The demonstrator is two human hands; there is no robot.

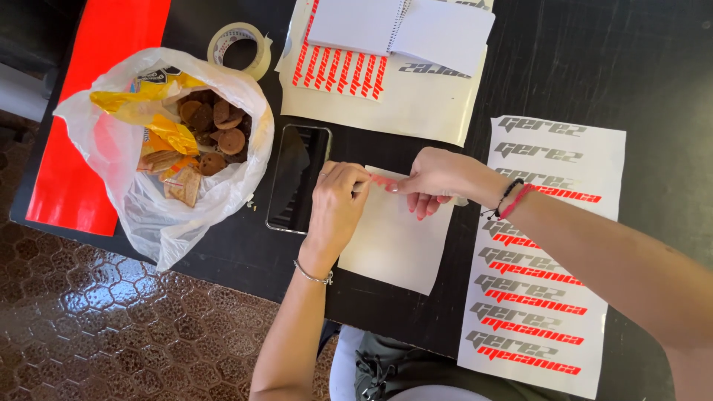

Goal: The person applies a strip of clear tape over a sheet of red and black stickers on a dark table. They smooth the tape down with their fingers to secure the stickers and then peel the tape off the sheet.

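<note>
A cream backing sheet point(394, 241) lies on the black table point(564, 59) near its front edge. At the sheet's top edge, my left hand point(338, 204) and my right hand point(438, 178) both pinch a small red sticker strip point(383, 180). My left hand holds its left end, with the palm resting on the sheet's left side. The thumb and fingers of my right hand grip the strip's right end. A silver bracelet circles my left wrist, and red and black cords circle my right wrist.
A dark phone point(298, 178) lies just left of my left hand. Further left sits a white plastic bag of biscuits point(174, 141), with a tape roll point(239, 46) behind it. A sheet of grey and red stickers point(546, 252) lies right; another sheet point(401, 96) and notebook point(401, 28) behind.
</note>
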